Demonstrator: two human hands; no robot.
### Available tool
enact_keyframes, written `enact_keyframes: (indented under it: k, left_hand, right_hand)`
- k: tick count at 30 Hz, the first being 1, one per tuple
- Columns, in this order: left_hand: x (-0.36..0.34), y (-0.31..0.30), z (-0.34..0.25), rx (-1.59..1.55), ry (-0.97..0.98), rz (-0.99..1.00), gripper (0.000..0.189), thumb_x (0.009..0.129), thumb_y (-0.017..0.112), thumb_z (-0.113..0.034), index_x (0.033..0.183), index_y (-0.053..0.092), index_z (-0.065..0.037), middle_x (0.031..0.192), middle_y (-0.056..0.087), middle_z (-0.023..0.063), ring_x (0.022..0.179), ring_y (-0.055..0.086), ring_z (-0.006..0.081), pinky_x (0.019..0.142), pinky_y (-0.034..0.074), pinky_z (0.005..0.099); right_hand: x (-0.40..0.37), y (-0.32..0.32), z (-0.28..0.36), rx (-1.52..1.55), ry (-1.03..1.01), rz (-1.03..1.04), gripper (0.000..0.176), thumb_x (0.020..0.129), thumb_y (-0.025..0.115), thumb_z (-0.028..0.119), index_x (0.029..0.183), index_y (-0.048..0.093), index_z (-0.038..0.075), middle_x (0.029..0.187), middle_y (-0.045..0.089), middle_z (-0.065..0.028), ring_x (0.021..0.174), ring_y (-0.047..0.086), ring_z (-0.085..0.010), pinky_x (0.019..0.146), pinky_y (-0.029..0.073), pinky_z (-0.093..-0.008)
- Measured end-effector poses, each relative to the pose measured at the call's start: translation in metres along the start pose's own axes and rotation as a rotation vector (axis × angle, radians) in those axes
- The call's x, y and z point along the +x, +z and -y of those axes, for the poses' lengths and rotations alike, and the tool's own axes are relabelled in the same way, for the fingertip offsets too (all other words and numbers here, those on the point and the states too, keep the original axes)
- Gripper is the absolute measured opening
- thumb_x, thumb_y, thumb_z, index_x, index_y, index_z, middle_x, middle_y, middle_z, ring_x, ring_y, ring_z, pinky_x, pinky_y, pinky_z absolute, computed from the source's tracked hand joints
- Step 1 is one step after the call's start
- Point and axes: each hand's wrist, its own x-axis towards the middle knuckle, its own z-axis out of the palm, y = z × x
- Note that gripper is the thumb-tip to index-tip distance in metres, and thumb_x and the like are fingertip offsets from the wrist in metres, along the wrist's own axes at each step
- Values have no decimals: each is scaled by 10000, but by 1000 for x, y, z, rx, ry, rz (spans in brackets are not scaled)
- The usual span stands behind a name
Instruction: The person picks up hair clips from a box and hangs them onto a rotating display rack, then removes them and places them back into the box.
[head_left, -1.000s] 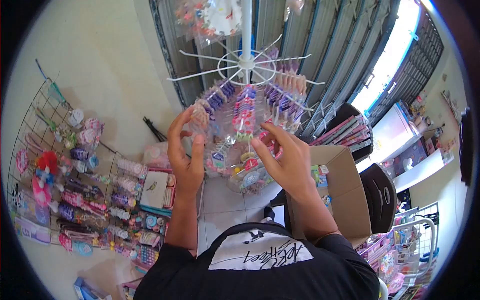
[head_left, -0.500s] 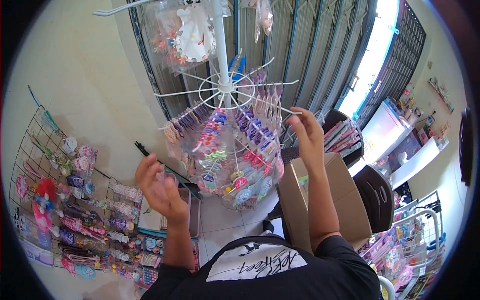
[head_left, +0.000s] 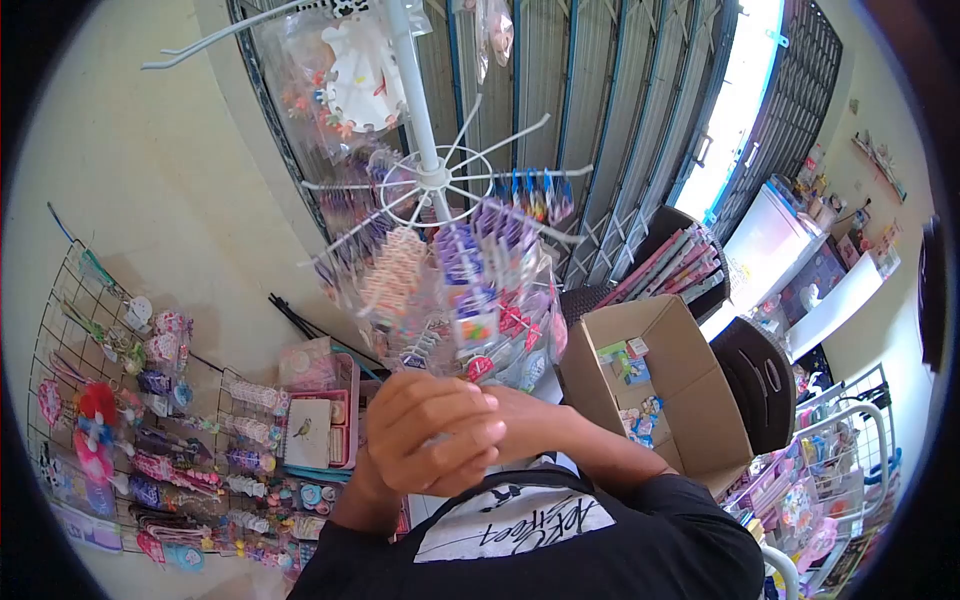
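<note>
Far left, a wire grid [head_left: 110, 400] on the wall is packed with small bright packets, and just beside its right edge sits a pink tray [head_left: 345, 395] with a bird-print notebook [head_left: 308, 432] propped in it. Moving along, here is the white spinning rack [head_left: 412, 90], its spokes fanning out from the pole, with carded packets [head_left: 470, 290] hanging in thick bunches from the spokes and the lowest of them dangling right above the hands. And the hands are together, low and close to the chest: the left hand [head_left: 430, 435] lies on top, fingers curled closed and wrapped across the right hand [head_left: 525, 412], the two pressed against each other. Whether anything is caught between them I cannot tell. The right hand is mostly covered, only its back and wrist showing, so how far it is open cannot be told either. Neither hand touches the packets; they hang near, just above the knuckles. Further right, an open cardboard box [head_left: 690, 370] stands with its flaps up and a few small coloured items lying inside, a black round seat [head_left: 755, 380] is just beside its right edge, and at the far right a white wire trolley [head_left: 850, 470] holds more stock.
</note>
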Motion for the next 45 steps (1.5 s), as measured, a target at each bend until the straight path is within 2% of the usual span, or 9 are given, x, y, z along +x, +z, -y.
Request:
enact_keyframes:
  k: [5, 9, 12, 16, 21, 31, 34, 37, 45]
  left_hand:
    - [-10, -9, 13, 47, -87, 8, 180, 814, 696, -138, 989, 670, -106, 936, 699, 75, 824, 679, 244, 689, 515, 358]
    - [-38, -10, 15, 53, -138, -178, 170, 841, 697, -195, 978, 668, -100, 884, 698, 72, 751, 670, 237, 624, 505, 334]
    - [-64, 0, 13, 0, -84, -173, 211, 837, 723, -239, 980, 667, -95, 836, 691, 71, 688, 657, 230, 584, 501, 324]
    - [-77, 34, 22, -64, -116, 169, 264, 828, 748, -258, 1011, 676, -82, 885, 685, 81, 746, 664, 252, 645, 527, 351]
    - [-110, 74, 39, 6, -480, 404, 301, 811, 741, -167, 1084, 681, -57, 1212, 607, 105, 1142, 572, 319, 975, 458, 418]
    - [-125, 87, 47, -6, -574, 474, 329, 818, 731, -179, 1112, 672, -42, 1259, 575, 125, 1218, 523, 335, 1021, 434, 437]
    - [-126, 94, 47, -9, -536, 494, 314, 798, 744, -155, 1086, 677, -48, 1230, 593, 121, 1190, 544, 335, 1014, 438, 442]
    - [-122, 102, 44, -32, -494, 494, 308, 764, 768, -127, 1050, 680, -56, 1162, 628, 110, 1124, 576, 322, 961, 456, 443]
    - [-93, 156, 21, -391, -470, 588, 320, 705, 819, -149, 982, 680, -70, 1010, 680, 90, 894, 635, 288, 785, 460, 407]
  right_hand:
    - [-44, -77, 8, 354, 28, -145, 259, 903, 684, 153, 1113, 667, 1, 915, 707, -112, 779, 687, -252, 697, 533, -351]
    - [-80, -110, -33, 365, 176, -924, 321, 947, 633, 168, 1225, 646, 9, 1115, 687, -103, 968, 654, -170, 827, 506, -308]
    - [-47, -123, -42, 237, 393, -1172, 424, 972, 558, 197, 1355, 567, 14, 1268, 640, -113, 1108, 603, -185, 868, 475, -317]
    - [-37, -114, -51, 275, 287, -1048, 420, 970, 583, 143, 1370, 548, 21, 1333, 585, -115, 1193, 549, -185, 1001, 431, -332]
    - [-30, -82, -38, 408, 232, -1088, 427, 925, 617, 69, 1341, 557, -9, 1338, 576, -126, 1164, 552, -196, 928, 452, -319]
    - [-25, -68, -24, 95, 137, -935, 333, 883, 673, 44, 1212, 645, 2, 1220, 624, -171, 1098, 610, -244, 881, 482, -325]
    - [-51, -84, -24, 66, 81, -681, 256, 878, 691, 56, 1129, 686, 5, 1098, 676, -163, 1008, 662, -271, 855, 513, -345]
    - [-117, -121, -27, 219, 356, -349, 258, 880, 699, 94, 1118, 677, -5, 1058, 694, -121, 949, 655, -196, 782, 520, -335]
    - [-371, -105, -104, 498, 853, -1174, 310, 992, 566, 285, 1224, 650, 97, 996, 692, -19, 855, 585, -69, 718, 438, -236]
